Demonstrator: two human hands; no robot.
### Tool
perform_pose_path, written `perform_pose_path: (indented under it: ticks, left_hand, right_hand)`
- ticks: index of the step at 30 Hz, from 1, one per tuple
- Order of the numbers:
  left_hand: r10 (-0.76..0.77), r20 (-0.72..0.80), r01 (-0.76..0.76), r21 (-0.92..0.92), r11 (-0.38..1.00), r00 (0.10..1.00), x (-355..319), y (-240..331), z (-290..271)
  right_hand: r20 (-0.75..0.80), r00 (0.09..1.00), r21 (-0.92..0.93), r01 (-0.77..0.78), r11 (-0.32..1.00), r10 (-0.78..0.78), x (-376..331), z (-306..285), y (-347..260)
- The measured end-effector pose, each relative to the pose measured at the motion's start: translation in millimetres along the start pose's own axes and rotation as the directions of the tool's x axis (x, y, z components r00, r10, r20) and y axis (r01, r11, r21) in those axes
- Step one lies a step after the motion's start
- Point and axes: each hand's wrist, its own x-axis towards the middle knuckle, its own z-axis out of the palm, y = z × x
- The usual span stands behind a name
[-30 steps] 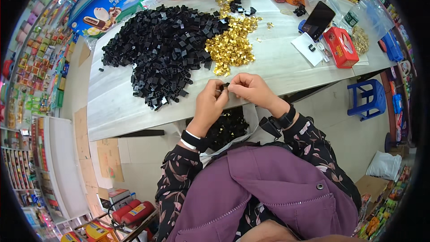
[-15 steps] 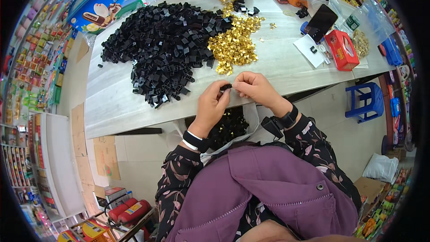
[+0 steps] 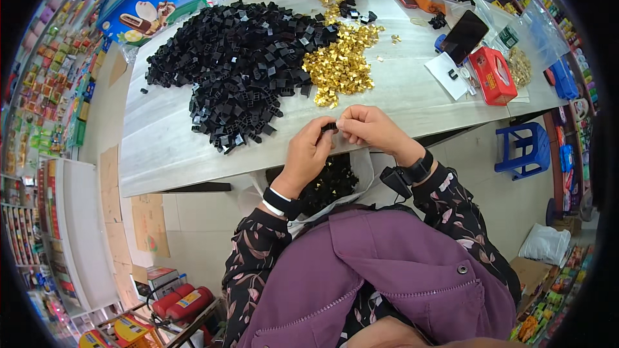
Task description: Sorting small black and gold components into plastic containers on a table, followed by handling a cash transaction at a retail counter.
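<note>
Before me, long pale table, streaked grey top, dark bar under near edge. Floor light, tiled, faint seams. To my left, shelves crammed with bright packets; nearer me, white cabinet, flattened cardboard on floor. Beyond table's far left corner, blue picture-fronted chest. Lower left, two red fire extinguishers. To my right, blue plastic stool near stocked shelving; lower, white bag. Light even, soft sheen on tabletop.
</note>
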Motion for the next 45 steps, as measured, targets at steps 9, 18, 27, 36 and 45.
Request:
perform_pose_path:
  ticks: [9, 18, 27, 36, 45]
  left_hand:
    - [0.187, 0.024, -0.188, 0.231, 0.955, 0.982, 4.1, -8.6, -3.6]
    - [-0.191, -0.077, 0.160, -0.298, 0.941, 0.979, 5.3, 6.9, -6.4]
    - [-0.031, -0.104, 0.024, -0.063, 0.998, 0.994, 5.7, -3.3, -4.6]
    - [-0.199, -0.129, 0.153, -0.304, 0.941, 0.971, 2.6, -1.2, -0.4]
    - [-0.134, -0.080, 0.117, -0.194, 0.974, 0.988, 3.0, -7.5, 1.6]
  right_hand:
    - [-0.024, 0.996, -0.156, 0.087, 0.984, -0.091, 1.8, 0.0, 4.0]
    - [-0.151, 0.977, -0.347, 0.091, 0.933, -0.151, 20.3, -11.6, -10.2]
    - [-0.230, 0.855, -0.822, 0.085, 0.564, -0.465, 34.3, -4.6, -4.9]
    - [-0.138, 0.969, 0.014, 0.207, 0.978, -0.203, 18.7, -5.9, -5.7]
    - [0.002, 0.946, -0.036, 0.323, 0.946, -0.323, 12.5, -1.6, 0.6]
